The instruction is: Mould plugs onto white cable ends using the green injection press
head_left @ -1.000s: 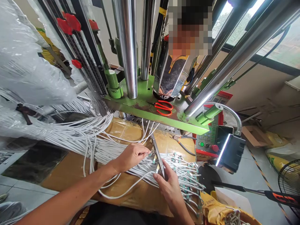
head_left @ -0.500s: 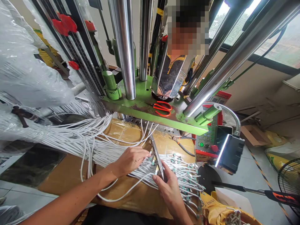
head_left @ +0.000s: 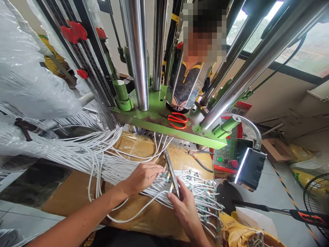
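A long narrow metal bar (head_left: pixel 171 171) slants across the middle, with white cables and small connector ends set along its left side. My right hand (head_left: pixel 187 206) grips its near end, thumb on the left and fingers behind on the right. At its left edge, my left hand (head_left: pixel 142 177) has thumb and fingertips pinched together on a small pale cable end; the fingers hide most of it. Under both hands spreads a thick bundle of white cables (head_left: pixel 115 168), whose teal-and-metal connectors (head_left: pixel 205 195) fan out at the right.
Behind stands a green press plate (head_left: pixel 151 118) with steel columns and red-handled scissors (head_left: pixel 177 120). Orange-and-black cutters (head_left: pixel 202 164) lie on the cardboard (head_left: pixel 133 144). A lit lamp (head_left: pixel 250 168) and a control panel (head_left: pixel 226 152) are at right. A person's mirrored upper body shows on a shiny surface.
Both hands and the metal bar stay almost in place. The view has shifted very slightly.
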Demonstrator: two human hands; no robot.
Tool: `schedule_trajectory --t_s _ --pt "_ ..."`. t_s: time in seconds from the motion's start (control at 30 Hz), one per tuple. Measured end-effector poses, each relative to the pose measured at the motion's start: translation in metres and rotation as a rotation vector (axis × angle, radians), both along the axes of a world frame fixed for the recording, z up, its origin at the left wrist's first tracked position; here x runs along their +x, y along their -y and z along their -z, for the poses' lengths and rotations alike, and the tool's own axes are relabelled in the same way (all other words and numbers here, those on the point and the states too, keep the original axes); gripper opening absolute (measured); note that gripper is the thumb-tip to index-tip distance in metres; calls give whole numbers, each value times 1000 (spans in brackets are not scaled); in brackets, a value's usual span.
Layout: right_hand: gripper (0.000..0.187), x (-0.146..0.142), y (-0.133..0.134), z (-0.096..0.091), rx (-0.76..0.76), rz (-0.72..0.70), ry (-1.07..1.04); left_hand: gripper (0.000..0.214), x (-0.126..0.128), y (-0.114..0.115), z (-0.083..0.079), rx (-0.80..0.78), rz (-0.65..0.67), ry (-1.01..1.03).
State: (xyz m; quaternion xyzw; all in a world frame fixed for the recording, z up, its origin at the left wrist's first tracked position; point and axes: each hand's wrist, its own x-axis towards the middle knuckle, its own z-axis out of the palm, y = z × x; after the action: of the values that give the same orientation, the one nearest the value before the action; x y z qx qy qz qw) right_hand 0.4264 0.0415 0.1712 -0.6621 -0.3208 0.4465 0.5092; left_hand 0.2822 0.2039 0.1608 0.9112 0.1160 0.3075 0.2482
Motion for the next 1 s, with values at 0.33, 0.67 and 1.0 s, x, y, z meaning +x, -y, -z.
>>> schedule_trajectory --t_s 0.33,0.67,1.0 --pt "57 9 4 -12 29 -54 16 27 14 8 1 -408 -257 59" --pt "70 32 27 -7 -128 22 86 22 11 7 -31 -429 -163 55" --pt "68 33 28 2 -60 10 13 22 28 -6 -12 -381 -108 -194"
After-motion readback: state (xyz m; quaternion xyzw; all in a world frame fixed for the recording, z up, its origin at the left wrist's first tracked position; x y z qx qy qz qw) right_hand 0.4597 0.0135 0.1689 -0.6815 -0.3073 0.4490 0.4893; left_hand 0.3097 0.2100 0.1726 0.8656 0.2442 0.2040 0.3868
